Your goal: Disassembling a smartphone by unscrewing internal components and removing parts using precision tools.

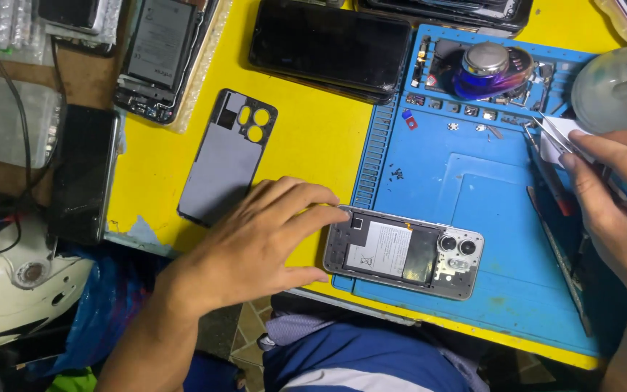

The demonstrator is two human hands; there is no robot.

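An opened phone [403,252] with its back off lies on the blue repair mat [488,189], showing its battery and camera block. My left hand [259,239] grips the phone's left end, thumb below and fingers above it. My right hand [611,196] is at the mat's right edge, pinching metal tweezers [554,138] together with a small white piece [556,134]. The phone's grey back cover [228,156], with camera cut-outs, lies apart on the yellow table [313,138].
Another dark phone [330,47] lies at the back, a disassembled one [160,54] to its left and a black phone [81,174] at the far left. A shiny round tool [489,69], small parts and screws sit on the mat. A clear bottle [618,87] stands at right, a white helmet [16,283] lower left.
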